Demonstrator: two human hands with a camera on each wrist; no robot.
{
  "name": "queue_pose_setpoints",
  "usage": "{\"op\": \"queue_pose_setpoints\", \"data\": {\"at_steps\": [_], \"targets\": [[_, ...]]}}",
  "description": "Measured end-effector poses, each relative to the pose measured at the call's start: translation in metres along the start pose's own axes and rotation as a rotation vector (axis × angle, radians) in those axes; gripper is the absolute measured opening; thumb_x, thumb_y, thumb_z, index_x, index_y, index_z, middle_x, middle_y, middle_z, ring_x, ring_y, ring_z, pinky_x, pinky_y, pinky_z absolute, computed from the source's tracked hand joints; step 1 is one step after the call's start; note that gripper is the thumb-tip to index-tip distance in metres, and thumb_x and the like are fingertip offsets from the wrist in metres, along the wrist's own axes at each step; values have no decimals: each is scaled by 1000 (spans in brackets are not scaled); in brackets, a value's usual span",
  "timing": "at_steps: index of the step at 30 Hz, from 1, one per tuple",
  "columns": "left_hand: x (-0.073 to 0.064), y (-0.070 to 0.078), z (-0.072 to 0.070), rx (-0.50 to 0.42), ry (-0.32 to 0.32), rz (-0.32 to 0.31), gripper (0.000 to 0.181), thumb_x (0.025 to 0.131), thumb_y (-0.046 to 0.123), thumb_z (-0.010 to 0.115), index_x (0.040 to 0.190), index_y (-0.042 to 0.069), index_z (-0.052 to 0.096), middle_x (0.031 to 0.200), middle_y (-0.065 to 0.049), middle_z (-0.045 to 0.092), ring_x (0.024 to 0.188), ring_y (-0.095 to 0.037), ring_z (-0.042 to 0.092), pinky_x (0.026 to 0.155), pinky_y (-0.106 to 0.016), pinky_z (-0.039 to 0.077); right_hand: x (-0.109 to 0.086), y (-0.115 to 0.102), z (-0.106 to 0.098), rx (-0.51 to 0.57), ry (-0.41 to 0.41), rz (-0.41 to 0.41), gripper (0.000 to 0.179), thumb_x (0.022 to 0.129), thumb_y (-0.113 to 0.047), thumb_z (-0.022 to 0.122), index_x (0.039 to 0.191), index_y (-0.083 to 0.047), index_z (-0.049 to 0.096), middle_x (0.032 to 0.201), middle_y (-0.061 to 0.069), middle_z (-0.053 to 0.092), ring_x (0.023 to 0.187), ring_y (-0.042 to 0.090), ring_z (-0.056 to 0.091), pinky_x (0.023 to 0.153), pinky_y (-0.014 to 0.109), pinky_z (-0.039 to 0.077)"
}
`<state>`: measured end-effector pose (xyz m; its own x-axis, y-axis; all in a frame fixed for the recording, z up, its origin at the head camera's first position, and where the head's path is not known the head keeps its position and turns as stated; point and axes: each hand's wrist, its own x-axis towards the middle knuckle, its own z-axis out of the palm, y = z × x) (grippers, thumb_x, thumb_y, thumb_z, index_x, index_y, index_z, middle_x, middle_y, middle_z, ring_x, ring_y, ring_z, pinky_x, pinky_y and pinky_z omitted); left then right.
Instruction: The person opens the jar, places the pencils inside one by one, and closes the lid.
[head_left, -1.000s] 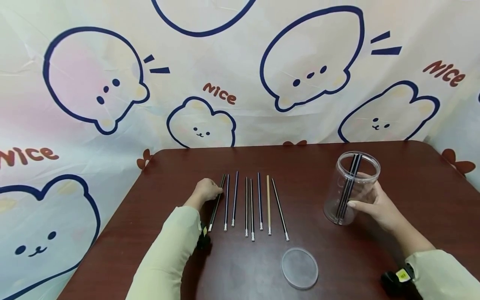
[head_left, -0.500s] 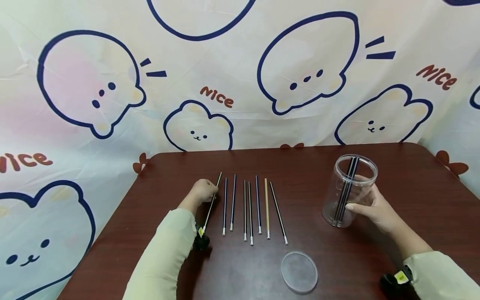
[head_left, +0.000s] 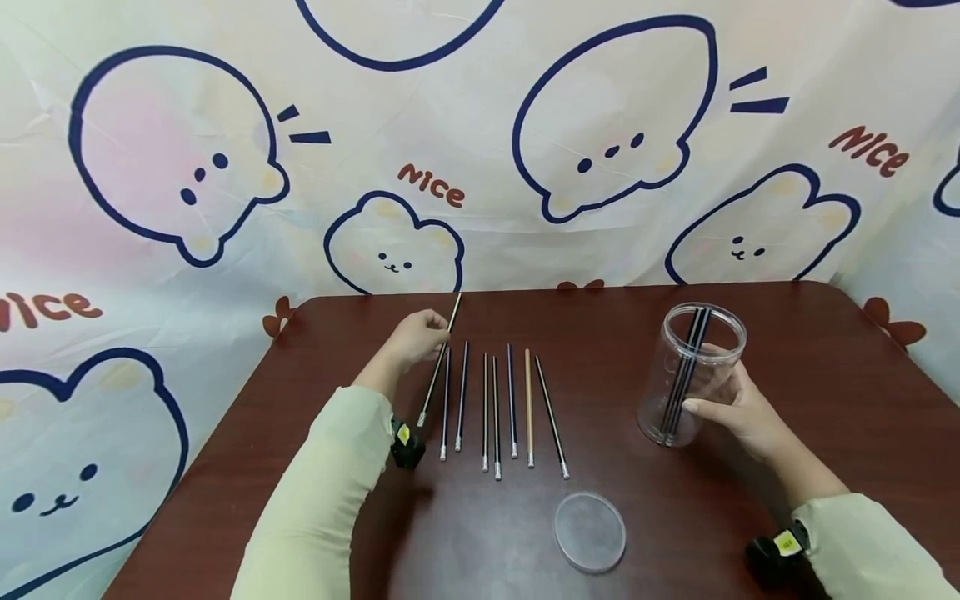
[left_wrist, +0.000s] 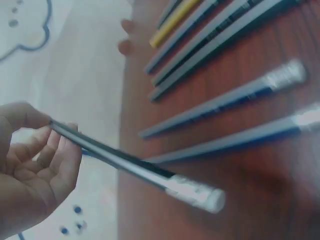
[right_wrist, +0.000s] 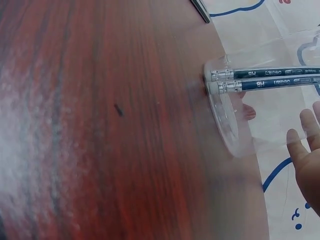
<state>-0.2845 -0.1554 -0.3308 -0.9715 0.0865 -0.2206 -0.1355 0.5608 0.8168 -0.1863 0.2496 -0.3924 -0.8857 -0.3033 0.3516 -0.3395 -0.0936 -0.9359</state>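
My left hand (head_left: 416, 340) pinches a dark pencil (head_left: 432, 385) near its upper part, raised off the table and slanting, eraser end lower. In the left wrist view that pencil (left_wrist: 120, 157) runs from the thumb and fingertips to its white eraser. To its right lies a row of several pencils, dark, blue (head_left: 512, 400) and one natural yellow pencil (head_left: 529, 408). My right hand (head_left: 750, 421) grips the side of a clear jar (head_left: 654, 392) standing lidless on the table. Two dark pencils (right_wrist: 280, 82) lean inside it, eraser ends down.
A round clear lid (head_left: 590, 533) lies flat near the front of the brown table (head_left: 480, 550). Behind the table hangs a printed cloth (head_left: 420, 125) with cartoon bears. Each wrist carries a small black camera (head_left: 407, 446).
My left hand has picked up the leftmost pencil and carried it up and slightly right, away from the tabletop. The right hand and jar hold nearly the same place.
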Motion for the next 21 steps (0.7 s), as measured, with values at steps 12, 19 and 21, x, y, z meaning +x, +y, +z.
{"op": "queue_pose_setpoints", "data": {"at_steps": [12, 19, 21], "targets": [[-15, 59, 18, -75, -96, 203, 15, 88, 11, 47, 99, 1, 46, 99, -15, 51, 85, -25, 55, 70, -32, 47, -1, 0, 0, -14, 30, 21, 65, 78, 14, 51, 127, -15, 22, 117, -1, 46, 102, 6, 48, 79, 17, 41], [-25, 89, 26, -80, -180, 312, 18, 89, 15, 49, 102, 3, 48, 97, -12, 51, 86, -24, 53, 75, -33, 46, 1, 0, 1, -23, 36, 35, 65, 78, 13, 51, 128, -16, 21, 117, -1, 46, 102, 6, 47, 79, 17, 40], [-29, 99, 28, -69, -197, 347, 18, 88, 16, 49, 102, 4, 48, 95, -10, 52, 84, -21, 52, 75, -31, 46, 1, 0, 1, -11, 36, 26, 65, 78, 14, 51, 128, -15, 22, 117, 0, 46, 102, 7, 48, 79, 17, 40]]}}
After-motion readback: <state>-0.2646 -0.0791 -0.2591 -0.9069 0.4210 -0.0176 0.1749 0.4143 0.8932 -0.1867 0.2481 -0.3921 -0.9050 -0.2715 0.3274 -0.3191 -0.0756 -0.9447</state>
